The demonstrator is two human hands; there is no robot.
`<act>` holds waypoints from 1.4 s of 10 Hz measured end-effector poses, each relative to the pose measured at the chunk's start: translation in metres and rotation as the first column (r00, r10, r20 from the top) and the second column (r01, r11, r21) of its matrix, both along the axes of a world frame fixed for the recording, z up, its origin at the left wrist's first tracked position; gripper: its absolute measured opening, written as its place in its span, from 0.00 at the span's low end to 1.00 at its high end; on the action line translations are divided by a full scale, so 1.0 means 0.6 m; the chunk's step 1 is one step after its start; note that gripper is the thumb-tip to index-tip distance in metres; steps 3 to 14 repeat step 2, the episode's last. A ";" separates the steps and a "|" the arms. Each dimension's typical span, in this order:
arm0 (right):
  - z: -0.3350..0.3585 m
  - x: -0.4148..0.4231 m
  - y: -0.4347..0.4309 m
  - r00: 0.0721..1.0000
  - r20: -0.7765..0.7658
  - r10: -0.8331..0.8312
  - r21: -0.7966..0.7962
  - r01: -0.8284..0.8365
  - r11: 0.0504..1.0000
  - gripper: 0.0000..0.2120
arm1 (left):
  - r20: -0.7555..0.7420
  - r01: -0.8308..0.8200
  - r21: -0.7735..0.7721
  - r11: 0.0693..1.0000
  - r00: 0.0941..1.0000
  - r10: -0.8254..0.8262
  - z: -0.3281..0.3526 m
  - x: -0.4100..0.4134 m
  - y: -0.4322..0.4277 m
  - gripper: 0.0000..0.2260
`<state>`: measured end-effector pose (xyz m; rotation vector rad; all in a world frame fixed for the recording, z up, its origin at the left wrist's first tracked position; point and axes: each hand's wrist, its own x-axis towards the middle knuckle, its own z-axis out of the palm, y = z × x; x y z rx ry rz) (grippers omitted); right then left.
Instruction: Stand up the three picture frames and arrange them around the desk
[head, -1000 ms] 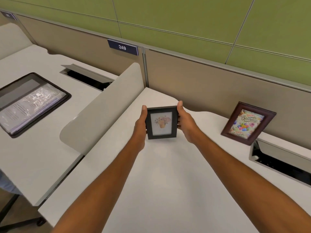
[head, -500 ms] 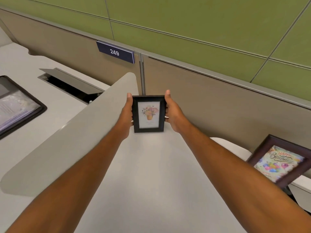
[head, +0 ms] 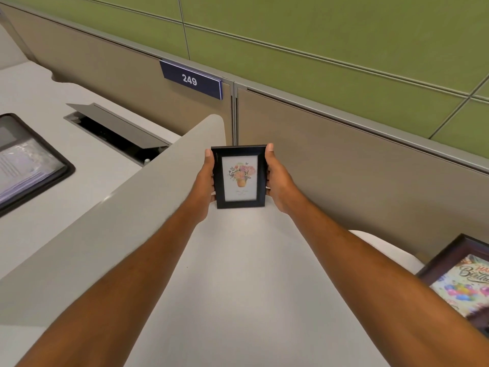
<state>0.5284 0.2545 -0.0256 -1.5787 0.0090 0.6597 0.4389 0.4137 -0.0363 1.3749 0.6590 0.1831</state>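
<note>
A small black picture frame (head: 239, 176) with a flower-pot print stands upright at the far corner of the white desk (head: 238, 287), its bottom edge at the desk surface. My left hand (head: 205, 186) grips its left side and my right hand (head: 277, 185) grips its right side. A brown frame with a birthday picture (head: 460, 279) leans upright against the partition at the right edge of view, partly cut off. No third frame is in view.
A curved grey divider (head: 132, 221) runs along the desk's left side. Beyond it lies the neighbouring desk with an open cable hatch (head: 116, 131) and a black folder of papers (head: 23, 165). A tan partition (head: 344, 160) with a "249" sign (head: 190, 80) backs the desk.
Both hands carried the black frame away from me toward the far corner by the partition. My view shifted, so the brown frame now sits at the lower right edge.
</note>
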 end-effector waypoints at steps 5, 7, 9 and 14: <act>0.007 -0.035 -0.060 0.996 0.045 0.077 -0.055 -0.074 0.996 0.41 | 0.011 -0.050 0.076 0.996 0.999 0.049 -0.023 -0.061 -0.027 0.31; 0.007 -0.035 -0.060 0.996 0.045 0.077 -0.055 -0.074 0.996 0.41 | 0.011 -0.050 0.076 0.996 0.999 0.049 -0.023 -0.061 -0.027 0.31; 0.007 -0.035 -0.060 0.996 0.045 0.077 -0.055 -0.074 0.996 0.41 | 0.011 -0.050 0.076 0.996 0.999 0.049 -0.023 -0.061 -0.027 0.31; 0.007 -0.035 -0.060 0.996 0.045 0.077 -0.055 -0.074 0.996 0.41 | 0.011 -0.050 0.076 0.996 0.999 0.049 -0.023 -0.061 -0.027 0.31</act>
